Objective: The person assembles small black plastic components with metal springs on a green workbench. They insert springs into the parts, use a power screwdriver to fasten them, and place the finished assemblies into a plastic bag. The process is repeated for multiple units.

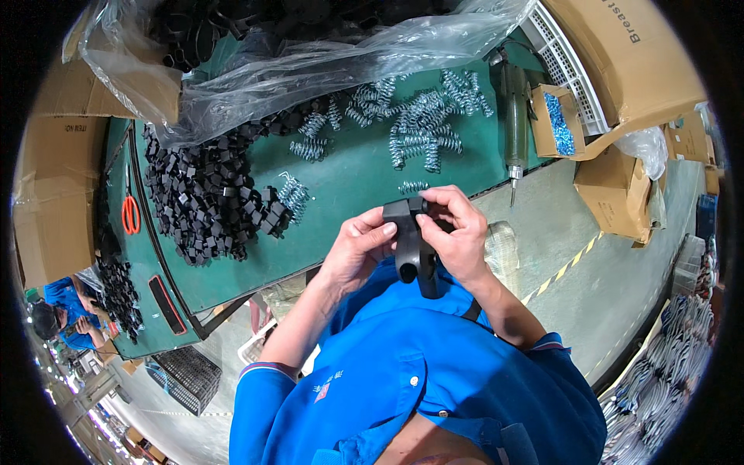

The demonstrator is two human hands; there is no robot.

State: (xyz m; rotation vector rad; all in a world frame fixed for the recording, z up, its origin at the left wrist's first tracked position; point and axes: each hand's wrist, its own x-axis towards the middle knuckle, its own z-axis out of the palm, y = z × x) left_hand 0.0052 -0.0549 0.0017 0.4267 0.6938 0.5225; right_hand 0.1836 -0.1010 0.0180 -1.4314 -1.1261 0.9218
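Between my hands, just past the table's near edge, is a black plastic part with a blocky top and two rounded lower arms. My left hand grips its left side, thumb laid on the block. On the other side my right hand pinches its upper right end between thumb and fingers. A single coil spring lies on the green table just beyond the part. Farther back is a heap of metal springs. To the left spreads a large pile of small black blocks, with a few springs at its edge.
A power screwdriver hangs at the right, beside a small carton of blue screws. Clear plastic sheeting covers black parts at the back. Orange-handled scissors lie left. Cardboard boxes stand right. A person sits far left.
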